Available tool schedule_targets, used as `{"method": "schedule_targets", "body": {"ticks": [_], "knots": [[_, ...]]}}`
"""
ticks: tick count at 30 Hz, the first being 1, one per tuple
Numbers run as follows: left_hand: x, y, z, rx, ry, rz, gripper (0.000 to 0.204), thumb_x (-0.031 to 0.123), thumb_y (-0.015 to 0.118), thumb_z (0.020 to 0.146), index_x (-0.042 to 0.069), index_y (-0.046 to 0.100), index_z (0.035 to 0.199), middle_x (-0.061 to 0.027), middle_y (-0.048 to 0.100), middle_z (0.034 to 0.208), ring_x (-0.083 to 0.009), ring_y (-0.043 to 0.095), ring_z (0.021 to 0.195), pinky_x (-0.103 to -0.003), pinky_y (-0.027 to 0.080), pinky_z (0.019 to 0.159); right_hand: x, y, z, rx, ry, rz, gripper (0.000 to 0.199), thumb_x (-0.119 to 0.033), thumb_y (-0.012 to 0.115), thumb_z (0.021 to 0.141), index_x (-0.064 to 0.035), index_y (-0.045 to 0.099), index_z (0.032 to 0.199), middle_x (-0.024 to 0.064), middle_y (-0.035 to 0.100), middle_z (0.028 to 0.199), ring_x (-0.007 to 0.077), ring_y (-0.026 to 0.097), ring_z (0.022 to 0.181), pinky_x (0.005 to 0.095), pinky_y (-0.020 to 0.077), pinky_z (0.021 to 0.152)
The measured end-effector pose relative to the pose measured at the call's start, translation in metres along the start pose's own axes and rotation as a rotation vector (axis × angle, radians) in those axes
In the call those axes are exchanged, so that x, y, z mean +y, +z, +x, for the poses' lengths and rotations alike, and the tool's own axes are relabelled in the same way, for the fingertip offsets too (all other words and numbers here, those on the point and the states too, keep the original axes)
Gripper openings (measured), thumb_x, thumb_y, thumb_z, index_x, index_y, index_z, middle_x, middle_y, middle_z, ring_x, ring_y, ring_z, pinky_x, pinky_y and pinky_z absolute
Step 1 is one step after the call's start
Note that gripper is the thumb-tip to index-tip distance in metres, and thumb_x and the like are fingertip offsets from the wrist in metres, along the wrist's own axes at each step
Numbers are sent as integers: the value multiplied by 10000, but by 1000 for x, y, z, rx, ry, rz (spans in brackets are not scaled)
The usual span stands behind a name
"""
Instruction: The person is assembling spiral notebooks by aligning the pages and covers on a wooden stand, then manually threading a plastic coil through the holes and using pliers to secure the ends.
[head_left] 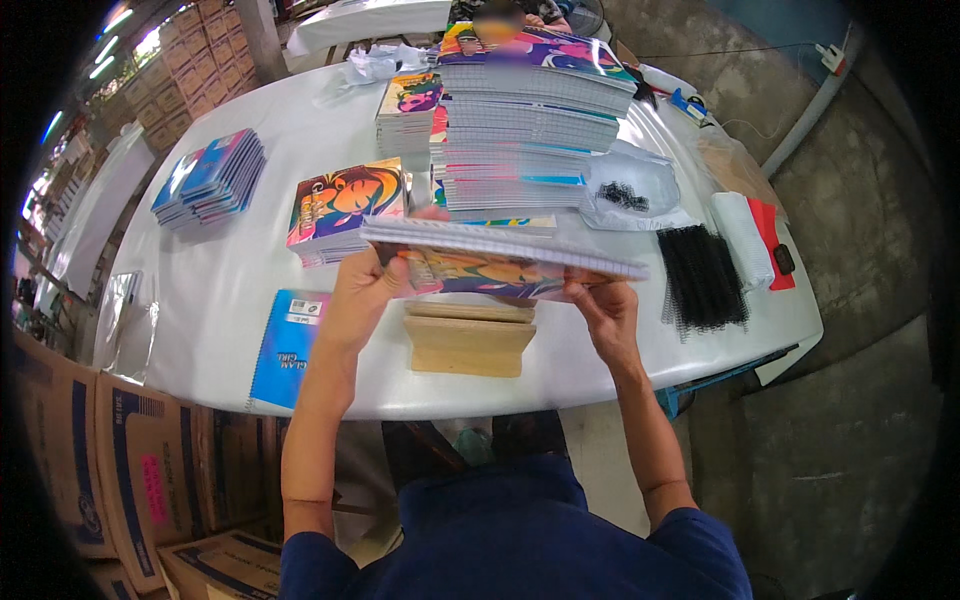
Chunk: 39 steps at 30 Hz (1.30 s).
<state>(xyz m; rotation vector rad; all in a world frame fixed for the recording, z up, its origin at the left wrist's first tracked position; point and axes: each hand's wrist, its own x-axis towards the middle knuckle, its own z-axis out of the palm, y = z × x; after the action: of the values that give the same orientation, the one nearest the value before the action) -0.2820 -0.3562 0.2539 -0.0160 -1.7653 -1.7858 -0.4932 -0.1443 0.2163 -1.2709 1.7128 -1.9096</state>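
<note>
Roughly, take the multicoloured pad of paper (480,270) between the hands as the centre of the clock; it is raised above the white table (205,300), with its pale page edges uppermost and its cover facing the wearer. At 8 o'clock, furthest left, brown cartons (150,460) stand beyond the table's edge. Between 9 and 10 o'clock lies a slanted stack of blue notebooks (222,178). A single blue notebook (278,350) lies flat at 8 o'clock, its right side partly covered by the left forearm. Between 9 and 10, closer in, sits an orange-and-purple stack (345,205). Just below 9, the left hand (362,290) grips the pad's left end, thumb on the cover. At 11 is a smaller colourful stack (408,115); between 6 and 7, a tan block (470,350) sits near the table's front edge. A tall stack of notebooks (530,130) rises at 12. At 4, the right hand (607,312) pinches the pad's right end. At 2, a clear plastic bag (655,185) holds dark coils; at 3 lie black wire coils (703,283), then a white roll (742,240) beside a red item (766,225).
</note>
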Motion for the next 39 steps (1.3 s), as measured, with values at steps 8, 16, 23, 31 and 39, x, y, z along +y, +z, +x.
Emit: {"method": "schedule_targets", "body": {"ticks": [8, 16, 23, 31, 39], "knots": [[1, 7, -12, -117, -162, 63, 580, 398, 577, 935, -2, 504, 1349, -95, 499, 1404, -228, 500, 1250, -361, 520, 934, 27, 4, -38, 11, 132, 145, 147, -27, 622, 919, 55, 609, 1041, 51, 619, 980, 123, 566, 912, 291, 485, 795], [-59, -9, -53, 178, -179, 154, 692, 410, 611, 911, 40, 383, 1449, -137, 421, 1467, -247, 338, 1394, -355, 278, 1125, 17, 35, -43, 4, -185, -228, 229, 101, 610, 829, -3, 590, 1032, 99, 523, 1045, 257, 551, 997, 317, 434, 920], [-87, 18, -77, 291, -203, -16, 855, 416, 641, 914, 13, 186, 1515, -148, 320, 1508, -205, 338, 1364, -319, 239, 1125, 39, 48, -58, 82, -29, -71, 434, -89, 688, 857, -3, 443, 1206, 127, 517, 1191, 231, 490, 1136, 341, 364, 1008], [-91, 26, -79, 375, -145, -40, 800, 216, 681, 897, 39, 193, 1505, -122, 285, 1500, -222, 333, 1354, -336, 297, 1101, 66, 59, -55, 19, 91, 60, 474, -101, 723, 845, -8, 437, 1212, 114, 564, 1160, 197, 509, 1112, 327, 373, 991], [-99, 13, -89, 415, -190, 111, 830, 78, 680, 862, 58, 174, 1520, -124, 398, 1420, -213, 444, 1257, -333, 359, 1048, 61, 62, -51, -75, 88, -71, 581, -115, 722, 849, -6, 384, 1309, 160, 551, 1210, 249, 530, 1150, 368, 407, 995]]}}
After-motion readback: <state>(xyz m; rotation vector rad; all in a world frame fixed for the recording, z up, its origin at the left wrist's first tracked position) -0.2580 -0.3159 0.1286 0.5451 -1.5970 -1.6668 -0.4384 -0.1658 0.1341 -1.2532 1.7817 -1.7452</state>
